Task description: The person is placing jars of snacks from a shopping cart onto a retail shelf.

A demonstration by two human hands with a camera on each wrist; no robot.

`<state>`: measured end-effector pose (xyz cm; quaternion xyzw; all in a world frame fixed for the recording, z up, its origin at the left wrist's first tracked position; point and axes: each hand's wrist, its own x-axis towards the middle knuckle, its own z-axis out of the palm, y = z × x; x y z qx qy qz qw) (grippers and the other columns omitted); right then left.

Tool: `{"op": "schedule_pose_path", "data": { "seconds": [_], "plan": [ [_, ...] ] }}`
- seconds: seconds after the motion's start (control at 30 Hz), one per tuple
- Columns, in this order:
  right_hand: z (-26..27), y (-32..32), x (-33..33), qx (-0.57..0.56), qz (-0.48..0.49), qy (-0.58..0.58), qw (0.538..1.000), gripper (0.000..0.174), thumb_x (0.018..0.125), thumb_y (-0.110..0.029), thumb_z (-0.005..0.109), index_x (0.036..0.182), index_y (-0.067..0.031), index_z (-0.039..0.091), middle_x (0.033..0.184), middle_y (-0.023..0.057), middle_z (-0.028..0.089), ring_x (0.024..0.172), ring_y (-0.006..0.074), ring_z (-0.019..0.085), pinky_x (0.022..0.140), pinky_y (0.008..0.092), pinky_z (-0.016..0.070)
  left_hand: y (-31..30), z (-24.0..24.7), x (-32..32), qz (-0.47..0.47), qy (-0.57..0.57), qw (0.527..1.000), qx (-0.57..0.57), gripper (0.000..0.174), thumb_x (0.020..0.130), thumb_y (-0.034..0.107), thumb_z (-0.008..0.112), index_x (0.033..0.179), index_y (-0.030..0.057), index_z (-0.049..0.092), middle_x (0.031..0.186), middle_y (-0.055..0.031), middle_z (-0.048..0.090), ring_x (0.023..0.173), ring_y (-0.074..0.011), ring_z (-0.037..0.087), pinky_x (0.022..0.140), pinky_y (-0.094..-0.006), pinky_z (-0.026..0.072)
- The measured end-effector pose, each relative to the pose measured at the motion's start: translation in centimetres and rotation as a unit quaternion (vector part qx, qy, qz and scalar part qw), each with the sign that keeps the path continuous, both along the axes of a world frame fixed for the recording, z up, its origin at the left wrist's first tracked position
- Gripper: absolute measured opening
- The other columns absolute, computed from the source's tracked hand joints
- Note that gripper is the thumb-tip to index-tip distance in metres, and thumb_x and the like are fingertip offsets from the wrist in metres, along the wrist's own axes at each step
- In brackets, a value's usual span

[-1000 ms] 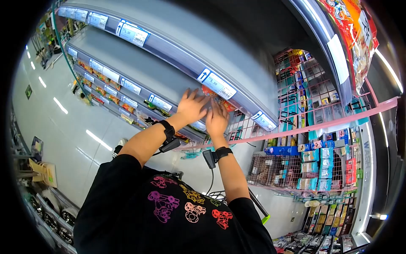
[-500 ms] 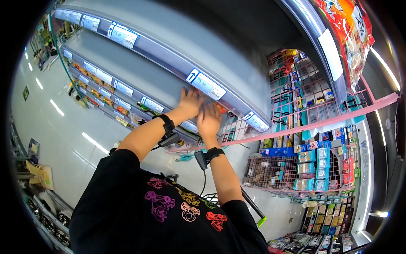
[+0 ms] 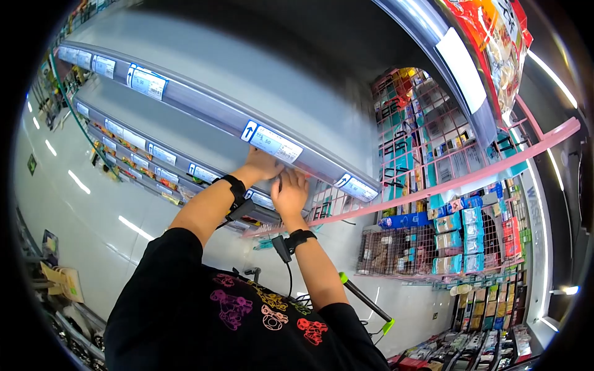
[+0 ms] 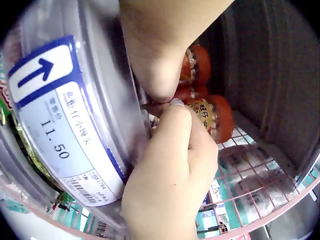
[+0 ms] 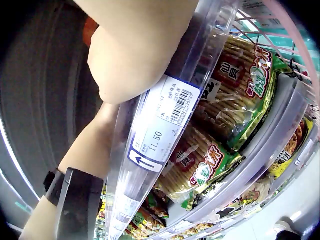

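Note:
Both hands reach in under the ledge of a shelf. My left hand [image 3: 265, 164] has its fingers hidden by the shelf edge [image 3: 216, 120]; in the left wrist view it comes down from the top, close to several red-lidded jars [image 4: 220, 120]. Beside it, my right hand [image 3: 291, 190] has bent fingers and its thumb near the left hand's lower end. The front jar's yellow label shows just past the right hand's knuckles. The fingertips of both hands are largely hidden, so I cannot tell whether either grips a jar.
A price tag [image 4: 55, 135] reading 11.50 fronts the jars' shelf. Bagged snacks [image 5: 230, 95] lie on the shelf below. A pink rail [image 3: 433, 204] and wire grid border the right side. A red snack bag [image 3: 489, 49] hangs upper right, and a green-ended cart handle [image 3: 368, 301] stands below.
The view has shifted, so shelf and hands appear further left. The left fingers, spread in sight before, have gone beneath the ledge. The right fingers are more bent, and less red shows beside them.

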<state>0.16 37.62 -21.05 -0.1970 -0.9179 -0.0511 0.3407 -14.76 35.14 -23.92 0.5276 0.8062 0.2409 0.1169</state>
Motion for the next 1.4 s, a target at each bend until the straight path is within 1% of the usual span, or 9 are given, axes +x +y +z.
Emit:
{"op": "schedule_pose_path", "data": {
  "seconds": [0.3, 0.33, 0.4, 0.43, 0.53, 0.8, 0.83, 0.97, 1.4],
  "plan": [
    [-0.1, 0.3, 0.0, 0.027, 0.010, 0.021, 0.999, 0.029, 0.073, -0.019, 0.058, 0.097, -0.0039, 0.063, 0.105, 0.0112, 0.063, 0.101, 0.0288, 0.054, 0.085, 0.0433, 0.0395, -2.5, 4.4, 1.2, -0.031, 0.079, 0.996, -0.016, 0.052, 0.089, 0.038, 0.048, 0.131, 0.0075, 0.047, 0.132, -0.0139, 0.051, 0.128, -0.0306, 0.040, 0.106, -0.0546, 0.0166],
    [0.0, 0.2, 0.0, 0.023, 0.005, 0.016, 1.000, 0.030, 0.073, -0.019, 0.058, 0.098, -0.0038, 0.063, 0.105, 0.0112, 0.063, 0.101, 0.0289, 0.053, 0.085, 0.0433, 0.0394, -3.4, 5.1, 1.8, -0.029, 0.154, 0.988, -0.004, 0.047, 0.088, 0.037, 0.049, 0.125, 0.0086, 0.054, 0.126, -0.0135, 0.055, 0.118, -0.0310, 0.050, 0.100, -0.0517, 0.0336],
    [0.0, 0.0, 0.0, 0.014, -0.004, 0.009, 1.000, 0.031, 0.073, -0.020, 0.057, 0.098, -0.0034, 0.063, 0.105, 0.0111, 0.063, 0.101, 0.0290, 0.053, 0.086, 0.0434, 0.0394, -5.7, 5.8, 3.3, -0.026, 0.224, 0.971, 0.076, 0.045, 0.085, 0.032, 0.053, 0.123, 0.0086, 0.054, 0.121, -0.0129, 0.057, 0.116, -0.0297, 0.051, 0.097, -0.0589, 0.0319],
    [-0.2, 0.2, 0.0, 0.014, -0.002, 0.009, 1.000, 0.031, 0.073, -0.020, 0.056, 0.098, -0.0043, 0.063, 0.104, 0.0109, 0.063, 0.101, 0.0290, 0.053, 0.086, 0.0436, 0.0392, -6.1, 5.1, 3.7, -0.017, 0.245, 0.964, 0.105, 0.048, 0.082, 0.029, 0.055, 0.125, 0.0080, 0.052, 0.133, -0.0103, 0.048, 0.128, -0.0273, 0.039, 0.102, -0.0635, 0.0231],
    [-0.3, 0.1, 0.0, -0.001, -0.010, 0.002, 1.000, 0.030, 0.073, -0.022, 0.058, 0.094, -0.0021, 0.065, 0.101, 0.0120, 0.065, 0.102, 0.0295, 0.054, 0.089, 0.0448, 0.0391, -8.2, 4.3, 5.0, 0.015, 0.302, 0.938, 0.171, 0.051, 0.081, 0.029, 0.055, 0.128, 0.0081, 0.050, 0.138, -0.0102, 0.043, 0.133, -0.0260, 0.032, 0.102, -0.0641, 0.0209],
    [-0.2, 0.0, 0.5, -0.013, 0.001, 0.004, 1.000, 0.031, 0.076, -0.022, 0.057, 0.100, -0.0030, 0.064, 0.102, 0.0109, 0.065, 0.101, 0.0284, 0.054, 0.093, 0.0445, 0.0370, -14.3, 7.8, 7.7, 0.003, 0.295, 0.941, 0.168, 0.063, 0.074, 0.033, 0.065, 0.130, 0.0074, 0.047, 0.137, -0.0099, 0.039, 0.131, -0.0251, 0.031, 0.101, -0.0539, 0.0234],
    [-0.3, 0.2, 0.7, -0.034, 0.010, -0.003, 0.999, 0.033, 0.077, -0.021, 0.058, 0.104, -0.0029, 0.062, 0.105, 0.0113, 0.064, 0.104, 0.0281, 0.053, 0.094, 0.0448, 0.0353, -14.7, 8.1, 7.8, -0.015, 0.269, 0.942, 0.199, 0.044, 0.071, 0.027, 0.066, 0.110, 0.0070, 0.059, 0.115, -0.0094, 0.055, 0.114, -0.0232, 0.046, 0.092, -0.0430, 0.0358],
    [0.3, -0.4, 1.5, -0.036, 0.004, -0.003, 0.999, 0.039, 0.076, -0.018, 0.059, 0.113, -0.0038, 0.057, 0.114, 0.0118, 0.059, 0.112, 0.0280, 0.048, 0.097, 0.0447, 0.0313, -16.4, 10.0, 8.5, -0.137, 0.243, 0.918, 0.280, 0.009, 0.065, 0.019, 0.063, 0.065, 0.0101, 0.059, 0.071, -0.0021, 0.059, 0.078, -0.0195, 0.056, 0.070, -0.0317, 0.0447],
    [-1.2, -11.3, 13.8, -0.183, -0.005, 0.104, 0.978, 0.044, 0.076, -0.029, 0.062, 0.113, -0.0068, 0.056, 0.119, 0.0113, 0.055, 0.116, 0.0285, 0.045, 0.101, 0.0489, 0.0258, -13.9, 11.4, 16.5, -0.387, 0.219, 0.865, 0.230, 0.012, 0.063, 0.019, 0.061, 0.067, 0.0091, 0.064, 0.074, -0.0039, 0.063, 0.078, -0.0203, 0.060, 0.069, -0.0330, 0.0479]
  ]
}}
